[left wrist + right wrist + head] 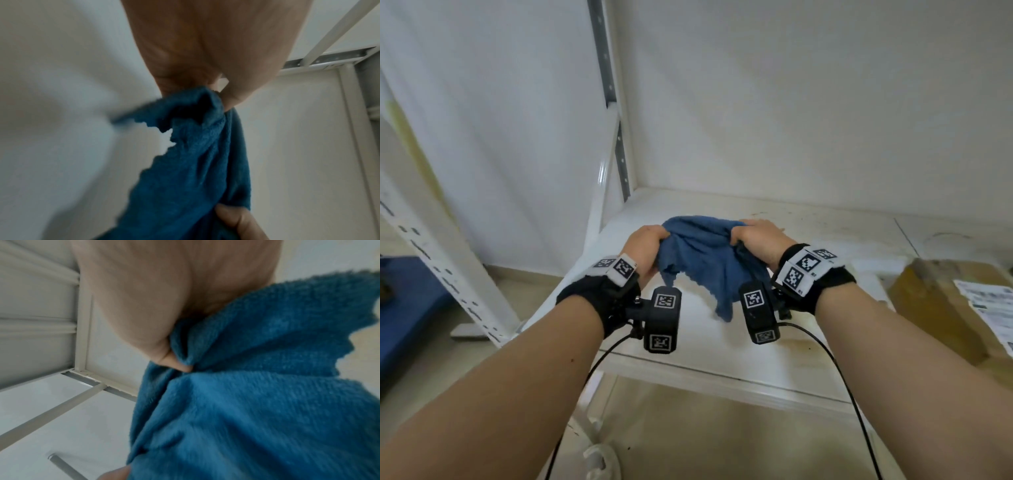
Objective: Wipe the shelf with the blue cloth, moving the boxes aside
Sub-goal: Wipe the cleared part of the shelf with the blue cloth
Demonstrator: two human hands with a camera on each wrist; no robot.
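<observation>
Both hands hold the blue cloth (705, 257) in the air above the white shelf (722, 342). My left hand (645, 245) grips its left edge, my right hand (755, 240) grips its right edge, and the cloth sags between them with a corner hanging down. In the left wrist view the cloth (195, 162) is bunched in curled fingers (232, 95). The right wrist view shows the cloth (257, 386) pinched under a fingertip (172, 362). A brown cardboard box (945, 308) with a white label sits on the shelf at the right.
The shelf's white upright post (602, 192) and grey slotted rail (616, 137) stand at the back left, with white walls behind. Stains mark the shelf's back part (808, 222). A blue mat (404, 308) lies on the floor at the left.
</observation>
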